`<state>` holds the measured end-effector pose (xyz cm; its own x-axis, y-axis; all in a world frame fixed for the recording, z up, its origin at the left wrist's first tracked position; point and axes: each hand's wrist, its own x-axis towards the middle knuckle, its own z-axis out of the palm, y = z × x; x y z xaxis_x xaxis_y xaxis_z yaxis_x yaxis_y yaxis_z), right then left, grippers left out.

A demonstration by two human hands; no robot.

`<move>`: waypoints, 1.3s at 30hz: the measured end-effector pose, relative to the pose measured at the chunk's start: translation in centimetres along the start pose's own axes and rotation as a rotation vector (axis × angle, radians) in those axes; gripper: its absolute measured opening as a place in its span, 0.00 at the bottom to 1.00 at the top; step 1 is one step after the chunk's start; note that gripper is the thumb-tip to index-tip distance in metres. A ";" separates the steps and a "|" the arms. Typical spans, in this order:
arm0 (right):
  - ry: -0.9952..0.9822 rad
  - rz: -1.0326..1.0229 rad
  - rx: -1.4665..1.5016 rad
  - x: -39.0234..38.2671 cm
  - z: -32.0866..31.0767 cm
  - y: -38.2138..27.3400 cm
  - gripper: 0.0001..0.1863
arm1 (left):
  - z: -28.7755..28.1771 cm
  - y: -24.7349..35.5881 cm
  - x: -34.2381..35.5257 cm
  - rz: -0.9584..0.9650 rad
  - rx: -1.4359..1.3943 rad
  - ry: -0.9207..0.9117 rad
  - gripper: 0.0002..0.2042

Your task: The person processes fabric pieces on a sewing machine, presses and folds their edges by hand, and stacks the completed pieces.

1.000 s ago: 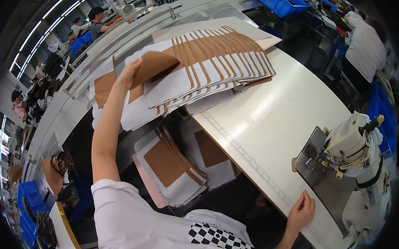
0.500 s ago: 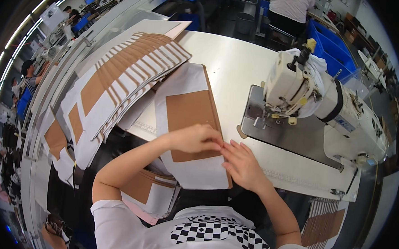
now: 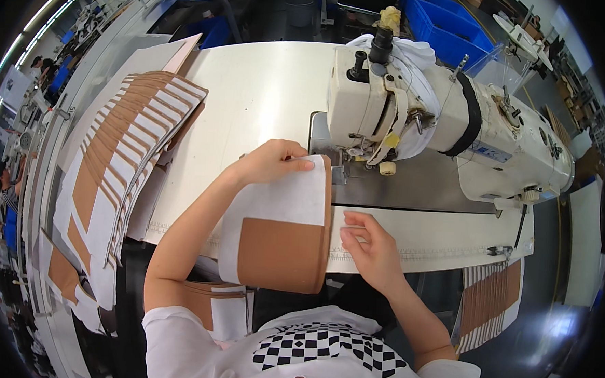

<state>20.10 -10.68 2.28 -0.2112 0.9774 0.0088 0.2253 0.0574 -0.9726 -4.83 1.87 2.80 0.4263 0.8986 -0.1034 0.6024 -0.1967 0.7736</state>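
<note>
A white panel with a brown patch (image 3: pixel 282 253) and a brown strip along its right edge lies across the table's front edge, its near end bending down. My left hand (image 3: pixel 276 164) pinches the panel's far end, thumb on top, just left of the presser foot (image 3: pixel 339 175) of a white sewing machine (image 3: pixel 480 123). From this view I cannot tell whether the panel's edge is under the foot. To the right of the panel, over the table's front part, is my right hand (image 3: pixel 374 253), its fingers loosely bent and apart, holding nothing.
A fanned stack of similar brown and white panels (image 3: pixel 131 135) covers the left of the white table (image 3: pixel 260 77). More panels (image 3: pixel 491 305) hang below the right front edge, and others (image 3: pixel 224 307) sit near my lap. Blue bins (image 3: pixel 444 29) stand behind the machine.
The panel has moved away from me, its far end now at the presser foot. My left hand has gone forward with it; my right hand has come away from the panel. The view has shifted right.
</note>
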 end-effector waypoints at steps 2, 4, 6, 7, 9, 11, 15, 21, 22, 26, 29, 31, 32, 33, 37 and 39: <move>0.033 0.162 0.201 1.9 0.2 0.2 0.15 | 1.3 1.5 -0.2 -0.132 -0.050 -0.041 0.14; -0.091 0.298 -0.145 3.3 -0.2 -0.6 0.18 | 3.4 2.1 -0.8 -0.082 0.018 0.019 0.11; -0.069 0.267 -0.175 3.8 0.2 0.6 0.17 | 5.0 2.4 -1.0 0.237 0.156 0.385 0.06; -0.051 0.281 -0.214 3.9 0.1 0.7 0.16 | 5.2 2.5 -1.1 0.236 0.151 0.378 0.06; -0.032 0.306 -0.252 4.3 0.2 0.6 0.16 | 5.2 2.7 -1.3 0.534 0.553 0.389 0.12; -0.008 0.287 -0.333 4.8 0.3 -0.1 0.14 | 5.4 2.2 -0.7 0.584 0.591 0.383 0.14; 0.013 0.246 -0.385 5.6 0.6 -0.3 0.13 | 5.0 2.2 0.4 0.601 0.662 0.325 0.18; 0.103 0.072 -0.603 3.5 1.9 1.1 0.06 | 5.9 1.2 0.0 0.609 0.502 0.338 0.15; 0.106 0.077 -0.606 3.7 2.1 1.5 0.06 | 6.0 1.0 0.4 0.613 0.496 0.335 0.15; 0.263 -0.203 -0.804 4.1 2.8 1.9 0.14 | 5.0 0.2 2.1 0.660 0.517 0.384 0.20; 0.216 -0.251 -0.917 2.7 2.8 1.7 0.20 | 5.6 0.3 1.3 0.665 0.482 0.370 0.21; 0.172 -0.234 -0.962 2.5 2.6 1.8 0.22 | 5.9 0.3 1.3 0.648 0.459 0.342 0.21; 0.161 -0.239 -0.972 2.5 2.5 1.7 0.24 | 5.9 0.3 1.1 0.631 0.446 0.339 0.21; 0.150 -0.243 -0.981 2.4 2.5 1.6 0.25 | 5.8 0.4 1.0 0.615 0.432 0.336 0.21; 0.212 -0.241 -0.954 3.8 2.6 1.2 0.21 | 5.1 0.1 2.1 0.638 0.501 0.350 0.18; 0.229 -0.267 -0.948 4.1 2.6 1.8 0.21 | 5.2 0.0 2.5 0.663 0.499 0.364 0.17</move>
<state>17.18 -7.10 0.00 -0.2003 0.9187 0.3405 0.8811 0.3209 -0.3474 -0.27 2.06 -0.68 0.6016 0.5921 0.5362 0.5677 -0.7892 0.2345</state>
